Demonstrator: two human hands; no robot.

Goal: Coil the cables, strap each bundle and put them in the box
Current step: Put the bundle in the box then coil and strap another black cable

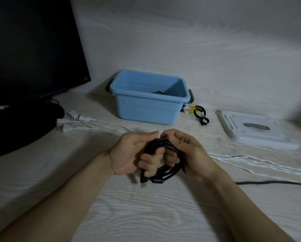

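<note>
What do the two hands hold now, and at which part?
Both hold the coiled black cable: the left hand grips the coil's left side, the right hand wraps its upper right side. The USB plug hangs free.

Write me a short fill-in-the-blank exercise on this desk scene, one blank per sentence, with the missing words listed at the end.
1. Both the left hand and the right hand grip a coiled ____ cable.
2. The open box behind the hands is ____ in colour.
3. The white lid lies to the ____ of the box.
4. Loose cables of ____ colour trail across the table to the right of the hands.

Missing words: black; blue; right; white
</note>
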